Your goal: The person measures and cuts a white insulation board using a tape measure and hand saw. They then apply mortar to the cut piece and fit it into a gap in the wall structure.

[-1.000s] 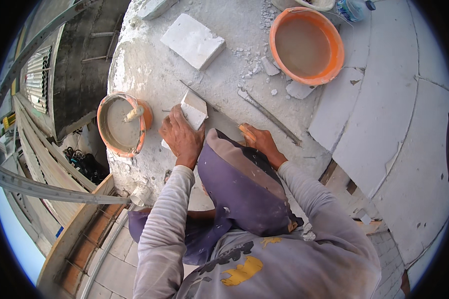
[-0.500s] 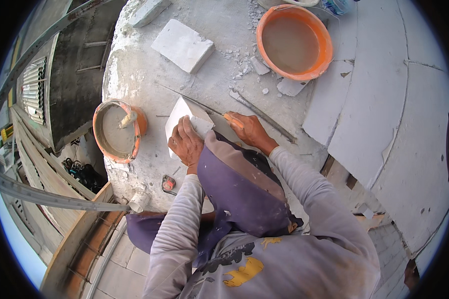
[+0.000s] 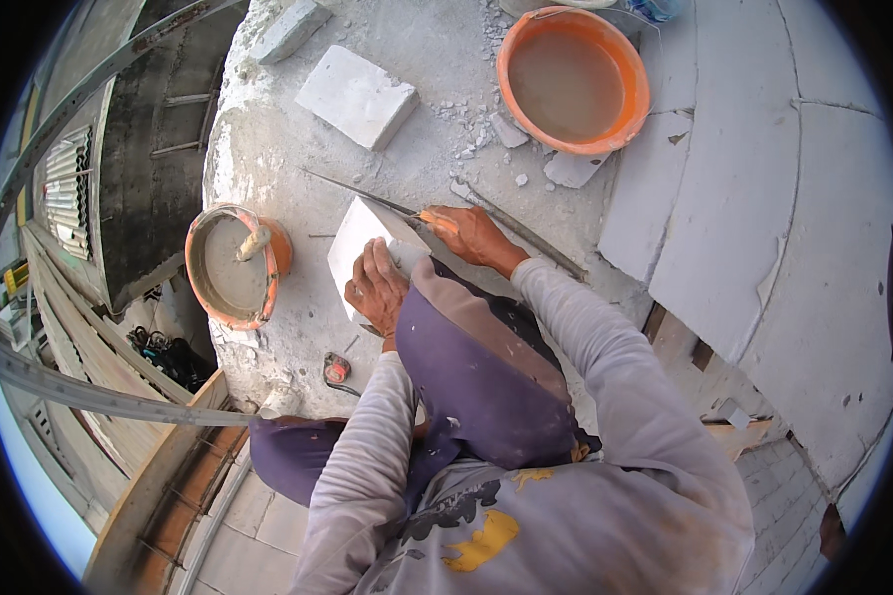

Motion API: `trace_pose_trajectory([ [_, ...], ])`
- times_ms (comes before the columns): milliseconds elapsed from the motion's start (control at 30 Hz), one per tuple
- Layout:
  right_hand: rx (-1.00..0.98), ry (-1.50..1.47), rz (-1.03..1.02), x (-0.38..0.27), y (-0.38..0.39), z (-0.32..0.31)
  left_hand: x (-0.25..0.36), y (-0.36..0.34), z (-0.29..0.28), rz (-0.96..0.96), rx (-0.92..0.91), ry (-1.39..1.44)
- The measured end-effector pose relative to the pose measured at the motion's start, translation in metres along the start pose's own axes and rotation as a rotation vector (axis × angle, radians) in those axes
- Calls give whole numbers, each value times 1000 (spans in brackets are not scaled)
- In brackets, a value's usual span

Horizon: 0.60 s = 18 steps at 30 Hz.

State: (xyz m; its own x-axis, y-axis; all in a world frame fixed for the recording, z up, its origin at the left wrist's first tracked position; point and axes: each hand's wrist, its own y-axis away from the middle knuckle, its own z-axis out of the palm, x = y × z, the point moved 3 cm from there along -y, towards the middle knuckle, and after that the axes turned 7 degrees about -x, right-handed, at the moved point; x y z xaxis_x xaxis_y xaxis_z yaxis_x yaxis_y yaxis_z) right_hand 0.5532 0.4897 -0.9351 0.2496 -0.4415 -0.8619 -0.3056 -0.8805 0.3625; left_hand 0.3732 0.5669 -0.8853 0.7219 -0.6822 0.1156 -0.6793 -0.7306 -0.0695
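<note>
A white lightweight block [image 3: 360,238] stands in front of me against my raised knee. My left hand [image 3: 377,286] presses down on its top with the fingers bent over it. Closed round an orange handle, my right hand [image 3: 476,238] holds what looks like a hand saw [image 3: 362,190], its long thin blade seen nearly edge-on. The blade runs along the block's far side and points up and to the left. Whether it cuts into the block I cannot tell. Just beyond my right hand a long flat metal bar [image 3: 531,236] lies on the slab.
An orange bucket [image 3: 286,243] of grey mix with a tool handle in it stands left. A larger orange tub [image 3: 640,94] of murky liquid stands far right. Another white block [image 3: 357,94], rubble [image 3: 508,131] and a red tape measure [image 3: 336,369] lie about. The slab drops off at left.
My right hand has pushed away and to the left, carrying the saw along the block's far side. My left hand stays on the block. The view has shifted slightly.
</note>
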Motion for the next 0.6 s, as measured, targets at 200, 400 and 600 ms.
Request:
trace_pose_trajectory([
  [200, 4, 8, 63, 18, 63, 2, -2, -2, -6, -19, 11, -5],
  [400, -80, -14, 117, -17, 28, -7, 2, 2, -5, 2, 38, 20],
  [600, -15, -21, 90, 24, 59, 4, -2, -3, -5, 4, 54, -32],
])
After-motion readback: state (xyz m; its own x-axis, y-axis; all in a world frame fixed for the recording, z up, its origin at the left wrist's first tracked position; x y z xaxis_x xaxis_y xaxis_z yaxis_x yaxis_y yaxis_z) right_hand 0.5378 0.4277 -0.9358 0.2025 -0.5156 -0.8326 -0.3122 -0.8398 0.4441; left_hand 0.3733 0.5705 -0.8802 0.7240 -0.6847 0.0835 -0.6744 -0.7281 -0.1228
